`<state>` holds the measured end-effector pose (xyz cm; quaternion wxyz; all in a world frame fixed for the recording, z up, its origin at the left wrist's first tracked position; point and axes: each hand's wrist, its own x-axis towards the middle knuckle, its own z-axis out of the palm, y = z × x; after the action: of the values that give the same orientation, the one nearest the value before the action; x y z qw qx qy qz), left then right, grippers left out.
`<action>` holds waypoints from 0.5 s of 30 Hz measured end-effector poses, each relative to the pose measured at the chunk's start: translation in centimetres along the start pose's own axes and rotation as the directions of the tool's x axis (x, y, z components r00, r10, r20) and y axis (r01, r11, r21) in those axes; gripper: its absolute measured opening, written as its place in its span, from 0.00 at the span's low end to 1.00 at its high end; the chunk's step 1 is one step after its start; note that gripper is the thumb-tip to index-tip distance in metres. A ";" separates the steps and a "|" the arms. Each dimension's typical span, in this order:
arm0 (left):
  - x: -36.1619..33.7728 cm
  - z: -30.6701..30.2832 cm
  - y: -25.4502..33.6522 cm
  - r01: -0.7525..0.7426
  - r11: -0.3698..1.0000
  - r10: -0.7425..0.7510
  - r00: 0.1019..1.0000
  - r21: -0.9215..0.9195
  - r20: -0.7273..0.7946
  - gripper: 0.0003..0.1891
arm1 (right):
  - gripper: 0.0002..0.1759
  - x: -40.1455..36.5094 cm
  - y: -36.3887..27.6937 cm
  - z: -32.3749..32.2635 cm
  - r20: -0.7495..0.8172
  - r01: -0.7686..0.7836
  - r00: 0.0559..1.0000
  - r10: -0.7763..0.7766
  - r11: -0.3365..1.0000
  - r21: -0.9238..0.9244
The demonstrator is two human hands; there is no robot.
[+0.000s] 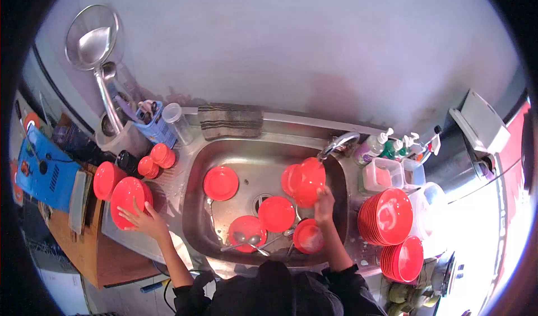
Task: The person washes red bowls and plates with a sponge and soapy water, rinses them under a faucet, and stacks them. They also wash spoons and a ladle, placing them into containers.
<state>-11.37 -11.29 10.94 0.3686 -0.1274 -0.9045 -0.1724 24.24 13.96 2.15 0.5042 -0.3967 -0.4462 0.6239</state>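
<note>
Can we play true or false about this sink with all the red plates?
1. The right hand holds a round red plastic plate under the curved metal tap. True.
2. The left hand is down inside the steel sink. False: it rests on a big round red plate on the counter left of the sink.
3. Metal spoons lie in the sink among the plates. True.
4. The bowls stacked to the right of the sink are blue. False: the stack of round bowls is red.
</note>
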 end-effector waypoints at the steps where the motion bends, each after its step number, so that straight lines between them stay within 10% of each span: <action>1: 0.1 -0.1 0.6 -0.025 0.998 0.025 1.000 -0.062 -0.001 0.20 | 0.10 0.5 -0.7 0.7 0.016 -0.170 0.984 0.177 0.911 0.375; 15: -2.7 0.4 2.1 -0.032 0.953 0.082 0.985 -0.300 0.154 0.17 | 0.11 2.6 2.6 -3.9 0.087 -0.171 0.956 0.281 0.290 0.942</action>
<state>-8.98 -9.52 9.24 0.2740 -0.2214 -0.8917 -0.2843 26.76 16.91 -1.58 0.5673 -0.1188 0.0832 0.8106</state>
